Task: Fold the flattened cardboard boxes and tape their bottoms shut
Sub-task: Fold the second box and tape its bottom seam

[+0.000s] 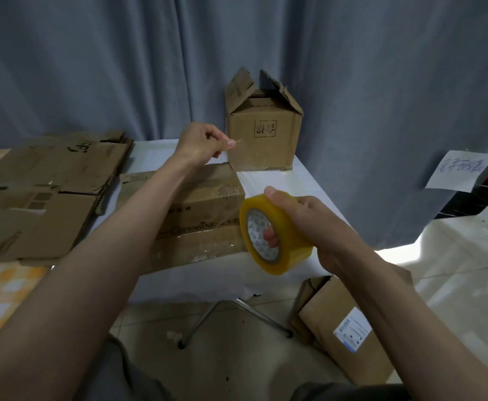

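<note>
Flat cardboard stack [43, 195] cut off at left edge; floor box [344, 322] partly hidden behind right forearm; paper note [460, 169] writing illegible.

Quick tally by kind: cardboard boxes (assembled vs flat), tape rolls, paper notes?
Standing assembled box: 1
Box lying under the hands: 1
Box on the floor: 1
Flattened cardboard pile: 1 pile, sheet count unclear
Tape roll: 1
Paper note: 1
Total: 6
</note>
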Available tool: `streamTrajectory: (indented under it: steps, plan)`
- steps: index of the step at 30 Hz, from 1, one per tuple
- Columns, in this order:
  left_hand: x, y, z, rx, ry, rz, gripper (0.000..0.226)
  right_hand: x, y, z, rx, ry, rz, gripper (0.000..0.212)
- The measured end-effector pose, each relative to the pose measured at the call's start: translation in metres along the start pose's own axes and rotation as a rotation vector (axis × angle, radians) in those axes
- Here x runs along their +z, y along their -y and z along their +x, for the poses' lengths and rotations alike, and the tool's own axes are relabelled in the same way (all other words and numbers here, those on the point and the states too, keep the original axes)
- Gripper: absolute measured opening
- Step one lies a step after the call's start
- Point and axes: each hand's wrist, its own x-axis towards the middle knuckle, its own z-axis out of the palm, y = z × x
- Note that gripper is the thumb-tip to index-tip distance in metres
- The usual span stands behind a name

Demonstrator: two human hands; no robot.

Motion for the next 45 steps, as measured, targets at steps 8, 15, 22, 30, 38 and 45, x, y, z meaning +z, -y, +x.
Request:
streamTrajectory:
  steps: [8,15,22,30,38,45]
  plan:
    - [0.011,0.017,0.008,0.043,-0.028,0.104,0.015,0.005,-0.003,0.005,0.018,0.11,0.151,0.016]
    - [0.022,0.028,0.013,0.014,-0.085,0.108,0.015,0.015,-0.008,0.015,-0.029,-0.022,0.119,0.032]
    - [0.032,0.038,0.013,-0.026,-0.067,0.131,0.014,0.017,-0.011,0.013,-0.056,-0.024,0.071,0.033]
    - [0.036,0.045,0.011,-0.024,-0.024,0.241,0.011,0.024,-0.014,0.011,-0.019,0.025,0.1,0.038]
    - [0.039,0.049,0.012,-0.024,-0.011,0.323,0.011,0.035,-0.019,0.011,0.049,-0.02,0.065,0.049]
    - [0.034,0.043,-0.001,0.255,-0.137,0.517,0.036,0.034,-0.023,0.011,0.035,0.024,0.076,0.037]
